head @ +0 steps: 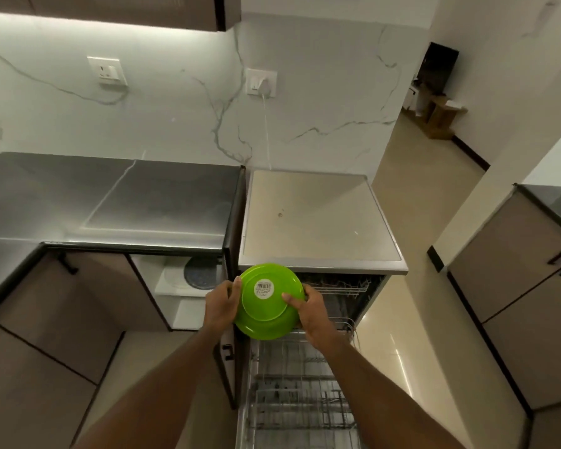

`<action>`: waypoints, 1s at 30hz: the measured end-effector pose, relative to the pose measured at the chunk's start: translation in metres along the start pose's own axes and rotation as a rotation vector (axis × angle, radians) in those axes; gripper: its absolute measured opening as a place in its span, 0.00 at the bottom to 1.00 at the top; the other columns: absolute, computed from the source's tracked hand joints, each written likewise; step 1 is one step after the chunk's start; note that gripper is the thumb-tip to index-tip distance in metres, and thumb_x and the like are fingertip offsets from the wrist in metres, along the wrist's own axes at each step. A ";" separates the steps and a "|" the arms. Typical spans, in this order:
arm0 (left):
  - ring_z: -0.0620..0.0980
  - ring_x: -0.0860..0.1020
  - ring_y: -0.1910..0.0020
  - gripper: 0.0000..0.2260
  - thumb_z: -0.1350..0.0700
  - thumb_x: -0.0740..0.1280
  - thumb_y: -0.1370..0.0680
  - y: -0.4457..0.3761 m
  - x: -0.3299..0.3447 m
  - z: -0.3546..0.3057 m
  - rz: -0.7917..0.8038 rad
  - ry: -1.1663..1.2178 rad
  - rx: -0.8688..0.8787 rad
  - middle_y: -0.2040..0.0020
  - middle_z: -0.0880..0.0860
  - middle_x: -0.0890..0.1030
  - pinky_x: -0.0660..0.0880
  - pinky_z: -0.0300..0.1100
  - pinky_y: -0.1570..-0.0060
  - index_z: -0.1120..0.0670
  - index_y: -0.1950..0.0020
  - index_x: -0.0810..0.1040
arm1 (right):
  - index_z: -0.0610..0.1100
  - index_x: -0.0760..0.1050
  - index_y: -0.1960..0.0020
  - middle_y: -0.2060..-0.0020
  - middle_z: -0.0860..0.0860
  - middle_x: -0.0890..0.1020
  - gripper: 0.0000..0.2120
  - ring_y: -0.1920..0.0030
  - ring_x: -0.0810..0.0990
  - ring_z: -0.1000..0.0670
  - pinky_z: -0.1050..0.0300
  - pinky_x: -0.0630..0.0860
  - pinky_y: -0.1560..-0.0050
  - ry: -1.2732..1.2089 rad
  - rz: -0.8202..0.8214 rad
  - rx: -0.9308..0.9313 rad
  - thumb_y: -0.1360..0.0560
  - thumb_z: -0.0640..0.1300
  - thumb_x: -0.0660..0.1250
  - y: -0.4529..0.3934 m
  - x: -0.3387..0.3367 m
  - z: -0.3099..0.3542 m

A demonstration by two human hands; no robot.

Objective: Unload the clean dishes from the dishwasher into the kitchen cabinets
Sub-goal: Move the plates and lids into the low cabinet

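Note:
A bright green plate (266, 314) is held up between both hands, its underside with a round white barcode sticker facing me. My left hand (220, 307) grips its left rim. My right hand (310, 311) grips the right rim, thumb pressed on the base. Below them the dishwasher (321, 254) stands open with its lower wire rack (300, 393) pulled out toward me; the rack looks bare. To the left, an open lower cabinet (188, 286) holds a white plate and a dark patterned plate on a shelf.
A steel-grey countertop (110, 202) runs left of the dishwasher, with closed brown cabinet doors (46, 335) under it. Upper cabinets hang above. Another cabinet unit (525, 286) stands to the right across a tiled floor passage leading to a doorway.

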State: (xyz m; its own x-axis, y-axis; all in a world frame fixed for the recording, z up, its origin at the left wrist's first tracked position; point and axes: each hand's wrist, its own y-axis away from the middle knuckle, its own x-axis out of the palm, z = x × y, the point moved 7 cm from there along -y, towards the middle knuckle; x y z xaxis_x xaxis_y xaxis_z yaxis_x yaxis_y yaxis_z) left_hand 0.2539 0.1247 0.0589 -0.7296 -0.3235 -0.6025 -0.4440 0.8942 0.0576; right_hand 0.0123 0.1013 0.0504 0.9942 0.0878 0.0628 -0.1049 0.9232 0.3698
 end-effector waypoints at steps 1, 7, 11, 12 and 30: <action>0.54 0.78 0.61 0.22 0.44 0.59 0.14 0.004 -0.016 0.011 -0.001 0.002 -0.007 0.64 0.54 0.79 0.66 0.45 0.61 0.58 0.59 0.78 | 0.44 0.74 0.31 0.40 0.43 0.82 0.28 0.43 0.84 0.41 0.41 0.86 0.51 -0.005 0.008 -0.017 0.28 0.45 0.80 0.005 0.015 -0.003; 0.53 0.81 0.56 0.18 0.46 0.61 0.14 0.035 -0.117 0.072 -0.043 0.038 -0.043 0.59 0.52 0.84 0.74 0.48 0.54 0.57 0.54 0.83 | 0.40 0.75 0.32 0.41 0.41 0.84 0.36 0.42 0.84 0.39 0.36 0.83 0.42 -0.050 0.023 -0.080 0.37 0.46 0.82 0.047 0.105 -0.023; 0.52 0.84 0.56 0.20 0.38 0.63 0.20 0.043 -0.177 0.126 -0.019 0.110 -0.110 0.60 0.49 0.85 0.83 0.55 0.53 0.51 0.51 0.86 | 0.39 0.75 0.32 0.43 0.42 0.84 0.26 0.47 0.85 0.44 0.51 0.85 0.52 -0.069 0.058 -0.083 0.27 0.35 0.78 0.078 0.167 -0.039; 0.52 0.85 0.57 0.20 0.36 0.63 0.22 0.042 -0.188 0.140 -0.017 0.126 -0.117 0.61 0.48 0.85 0.83 0.57 0.54 0.49 0.52 0.86 | 0.40 0.74 0.33 0.44 0.43 0.84 0.25 0.48 0.85 0.46 0.54 0.85 0.55 -0.081 0.063 -0.074 0.27 0.34 0.78 0.084 0.181 -0.043; 0.32 0.80 0.55 0.05 0.51 0.71 0.19 -0.072 -0.219 0.299 0.135 0.228 -0.073 0.54 0.43 0.84 0.73 0.28 0.56 0.47 0.44 0.81 | 0.46 0.74 0.31 0.40 0.43 0.83 0.25 0.42 0.83 0.42 0.42 0.83 0.43 -0.132 -0.201 0.039 0.25 0.37 0.77 -0.006 0.351 -0.157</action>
State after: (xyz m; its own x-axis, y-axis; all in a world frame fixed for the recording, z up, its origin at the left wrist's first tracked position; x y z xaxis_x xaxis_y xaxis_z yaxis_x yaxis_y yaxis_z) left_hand 0.6008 0.2236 -0.0514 -0.8795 -0.2714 -0.3909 -0.3648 0.9120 0.1875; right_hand 0.3661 0.1851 -0.0759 0.9835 -0.1480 0.1042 0.0910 0.9020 0.4221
